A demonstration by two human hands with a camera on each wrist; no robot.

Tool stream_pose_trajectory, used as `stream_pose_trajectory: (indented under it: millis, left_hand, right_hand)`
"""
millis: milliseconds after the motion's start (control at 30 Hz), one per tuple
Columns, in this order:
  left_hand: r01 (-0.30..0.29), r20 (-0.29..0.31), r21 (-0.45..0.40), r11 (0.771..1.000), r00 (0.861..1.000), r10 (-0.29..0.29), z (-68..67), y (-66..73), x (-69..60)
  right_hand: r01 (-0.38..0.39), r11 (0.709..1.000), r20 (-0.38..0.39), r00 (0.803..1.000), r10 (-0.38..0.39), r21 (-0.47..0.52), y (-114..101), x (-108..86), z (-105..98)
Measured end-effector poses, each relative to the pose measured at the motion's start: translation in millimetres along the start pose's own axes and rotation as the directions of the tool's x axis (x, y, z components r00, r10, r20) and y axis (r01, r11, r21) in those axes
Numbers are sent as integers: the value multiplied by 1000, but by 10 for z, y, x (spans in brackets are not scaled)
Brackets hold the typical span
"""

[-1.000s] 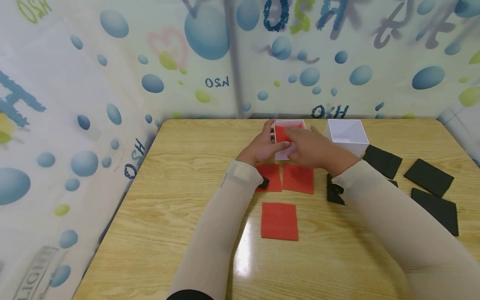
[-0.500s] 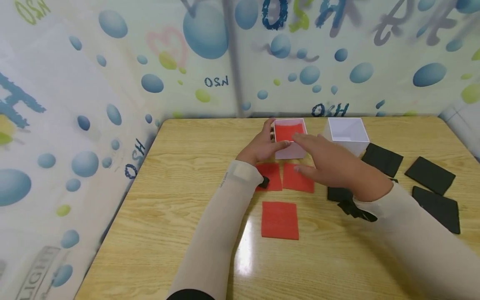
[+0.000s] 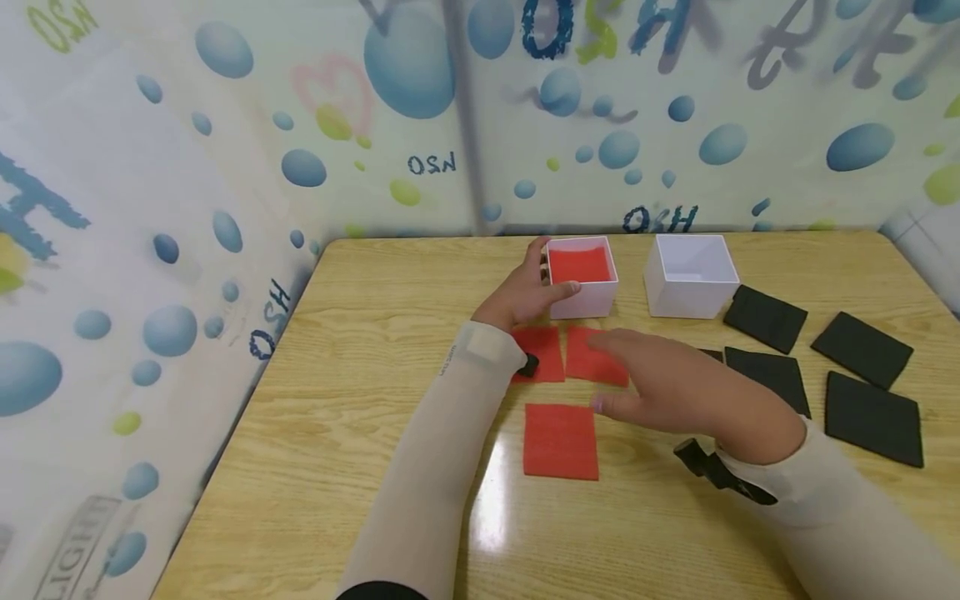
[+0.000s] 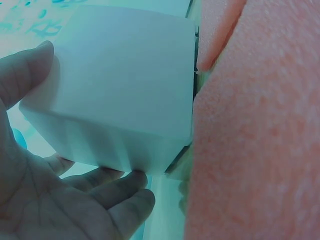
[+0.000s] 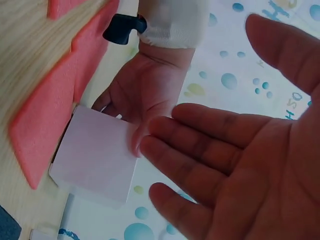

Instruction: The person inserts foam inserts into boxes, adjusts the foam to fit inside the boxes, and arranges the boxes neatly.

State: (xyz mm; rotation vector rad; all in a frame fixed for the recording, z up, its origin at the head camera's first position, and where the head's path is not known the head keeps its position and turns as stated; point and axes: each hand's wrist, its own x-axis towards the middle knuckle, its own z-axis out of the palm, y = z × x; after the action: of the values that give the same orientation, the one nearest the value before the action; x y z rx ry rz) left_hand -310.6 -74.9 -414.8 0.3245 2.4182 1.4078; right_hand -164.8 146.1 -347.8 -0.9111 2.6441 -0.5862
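Blue and green bubbles and painted letters cover the wall [image 3: 247, 150] behind a glossy wood-grain table [image 3: 300, 433]. Near its far edge, the left hand [image 3: 517, 293] grips a white box [image 3: 585, 300], thumb over the front and fingers bent along the left side, so the box sits between them. Nothing is in the right hand [image 3: 682, 387]: its fingers are straight, the thumb spread away from them, above the table and apart from the box; the fingertips overlap a red square [image 3: 592, 358] from above, contact unclear.

Inside the white box, a red piece [image 3: 581, 265] lies below the rim. To the right, well apart from both hands, stands a second, open-topped box [image 3: 682, 296], smooth and straight-sided. One more red square lies partly behind the left wrist, and a nearer red square [image 3: 561, 442] lies flat; all look thick, pitted and spongy. Flat black pieces [image 3: 873, 418] are scattered at right.
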Motion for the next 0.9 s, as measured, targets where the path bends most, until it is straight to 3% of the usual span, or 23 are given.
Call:
stream_pose_trajectory:
  millis: [400, 633, 900]
  left_hand:
    - [5, 1, -49, 999, 1000, -5, 1, -11, 3]
    - [9, 1, -46, 999, 1000, -9, 4, -16, -10]
    - [0, -3, -26, 1000, 1000, 0, 4, -1, 11]
  right_hand:
    - [-25, 999, 113, 993, 29, -35, -48, 41, 174]
    - [-43, 996, 192, 980, 56, -72, -106, 88, 246]
    - [-23, 994, 226, 973, 47, -108, -144, 106, 293]
